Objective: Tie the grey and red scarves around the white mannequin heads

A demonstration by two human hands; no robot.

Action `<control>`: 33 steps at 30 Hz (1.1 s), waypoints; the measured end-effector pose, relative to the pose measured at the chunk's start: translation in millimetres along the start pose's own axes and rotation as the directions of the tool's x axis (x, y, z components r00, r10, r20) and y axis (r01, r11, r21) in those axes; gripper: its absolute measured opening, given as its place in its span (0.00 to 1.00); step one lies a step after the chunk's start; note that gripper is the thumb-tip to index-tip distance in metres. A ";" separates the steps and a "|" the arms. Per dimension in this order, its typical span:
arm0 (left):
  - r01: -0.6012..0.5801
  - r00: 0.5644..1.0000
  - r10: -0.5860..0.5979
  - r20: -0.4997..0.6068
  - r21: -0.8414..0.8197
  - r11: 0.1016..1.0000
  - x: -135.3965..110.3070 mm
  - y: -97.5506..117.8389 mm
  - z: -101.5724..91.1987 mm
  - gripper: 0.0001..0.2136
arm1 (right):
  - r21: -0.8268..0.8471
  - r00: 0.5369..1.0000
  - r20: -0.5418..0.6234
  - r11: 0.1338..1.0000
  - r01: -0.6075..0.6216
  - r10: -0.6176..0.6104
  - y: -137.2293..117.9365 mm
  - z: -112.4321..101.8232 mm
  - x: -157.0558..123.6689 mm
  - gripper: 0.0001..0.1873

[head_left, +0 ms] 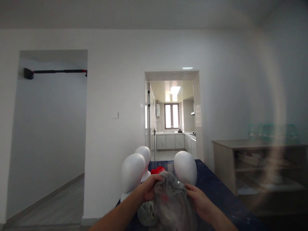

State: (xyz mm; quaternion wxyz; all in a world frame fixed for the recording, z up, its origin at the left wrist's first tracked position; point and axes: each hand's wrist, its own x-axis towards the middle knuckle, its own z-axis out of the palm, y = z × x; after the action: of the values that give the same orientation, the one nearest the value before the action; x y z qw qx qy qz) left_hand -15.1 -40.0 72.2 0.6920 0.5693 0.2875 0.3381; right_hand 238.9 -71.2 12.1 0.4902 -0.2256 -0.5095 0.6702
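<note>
A thin, see-through grey cloth point(174, 200) hangs between my two hands above the table, its upper edge gathered in folds. My left hand point(152, 187) pinches the gathered edge on the left. On the other side, my right hand point(195, 197) grips the edge between thumb and fingers. More grey fabric lies bunched below my left hand. Just behind the cloth is a red cloth point(157, 170), partly hidden. White mannequin heads stand close by: one point(133, 171) left of my hands, another point(143, 154) behind it, and a third point(185, 166) beyond my right hand.
The table point(216, 192) has a dark blue top. A wooden shelf unit point(240, 144) stands to the right, with greenish clear items point(276, 132) on top. A doorway point(199, 112) ahead opens onto a kitchen. Another wall opening point(50, 128) is at the left.
</note>
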 end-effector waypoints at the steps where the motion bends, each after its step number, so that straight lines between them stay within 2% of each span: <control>1: 0.042 0.998 -0.040 0.046 -0.034 0.999 -1.2 2.6 -0.1 0.16 | 0.006 1.000 -0.013 1.000 -0.008 0.008 2.0 0.8 0.7 0.18; 3: 0.078 0.992 -0.075 0.103 -0.028 0.997 -2.8 9.4 -0.8 0.20 | 0.026 0.999 -0.049 0.999 -0.020 0.022 5.2 0.4 2.2 0.16; 4: 0.077 0.992 -0.080 0.100 0.037 0.996 -3.1 13.5 -1.8 0.22 | 0.039 0.997 -0.068 0.999 -0.026 0.029 5.9 -1.1 2.8 0.15; 6: 0.104 0.990 -0.126 0.068 0.263 0.959 -3.2 22.4 -5.5 0.28 | 0.047 0.995 -0.085 0.997 -0.056 0.060 5.1 -5.8 3.1 0.14; 7: 0.124 0.988 -0.153 0.038 0.410 0.904 -3.2 26.9 -8.1 0.30 | 0.040 0.993 -0.079 0.995 -0.087 0.090 3.3 -8.4 2.7 0.14; 8: 0.145 0.985 -0.175 0.001 0.560 0.815 -3.2 31.0 -10.9 0.31 | 0.020 0.989 -0.061 0.991 -0.130 0.131 0.6 -10.4 2.0 0.16; 10: 0.156 0.981 -0.186 -0.058 0.805 0.573 -3.1 36.4 -15.1 0.29 | -0.079 0.979 -0.023 0.976 -0.203 0.202 -7.1 -11.2 -0.2 0.21; 12: 0.141 0.981 -0.172 -0.084 0.923 0.358 -2.1 35.9 -13.3 0.32 | -0.214 0.973 0.020 0.952 -0.219 0.229 -17.2 -6.0 -2.1 0.23; 13: 0.127 0.983 -0.169 -0.075 0.939 0.319 -1.1 33.2 -9.0 0.36 | -0.268 0.974 0.046 0.942 -0.200 0.220 -22.8 -1.5 -2.7 0.22; 14: 0.091 0.986 -0.165 -0.036 0.936 0.341 0.4 29.3 -2.2 0.41 | -0.301 0.976 0.071 0.938 -0.174 0.204 -28.5 3.8 -2.8 0.22; 16: -0.049 0.981 -0.136 0.139 0.856 0.515 4.0 19.9 16.5 0.45 | -0.298 0.981 0.113 0.948 -0.115 0.154 -40.4 13.4 -2.2 0.23; 18: -0.147 0.950 -0.087 0.300 0.677 0.721 7.3 14.2 36.2 0.34 | -0.259 0.985 0.145 0.964 -0.053 0.093 -52.1 17.5 -1.8 0.25; 20: -0.115 0.955 -0.056 0.290 0.538 0.835 8.6 17.8 49.3 0.20 | -0.224 0.984 0.173 0.975 -0.002 0.042 -62.6 13.5 -3.4 0.26; 22: -0.035 0.974 -0.064 0.219 0.421 0.907 7.7 31.9 54.2 0.13 | -0.211 0.982 0.189 0.977 0.032 0.009 -70.1 3.9 -7.1 0.28; 25: -0.018 0.964 -0.032 0.262 0.187 0.982 6.9 64.4 58.4 0.16 | -0.257 0.979 0.201 0.966 0.015 0.038 -71.5 -6.4 -12.1 0.32; 27: -0.061 0.959 0.037 0.281 0.076 0.995 10.0 86.6 68.2 0.16 | -0.302 0.971 0.220 0.953 -0.027 0.097 -65.9 -1.2 -11.4 0.37; 30: -0.105 0.956 0.071 0.286 0.106 0.989 19.4 116.3 92.8 0.16 | -0.346 0.976 0.197 0.938 -0.017 0.090 -54.3 25.3 -3.5 0.41; 33: -0.137 0.961 0.081 0.266 0.200 0.970 24.8 147.2 112.3 0.15 | -0.418 0.986 0.164 0.907 0.057 0.014 -47.8 52.3 6.5 0.33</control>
State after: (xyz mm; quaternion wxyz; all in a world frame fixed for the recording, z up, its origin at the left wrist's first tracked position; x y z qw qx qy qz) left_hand 67.2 -68.8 237.4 0.6372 0.6953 0.1990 0.2663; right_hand 214.7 -89.5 76.5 0.3940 -0.2647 -0.6829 0.5553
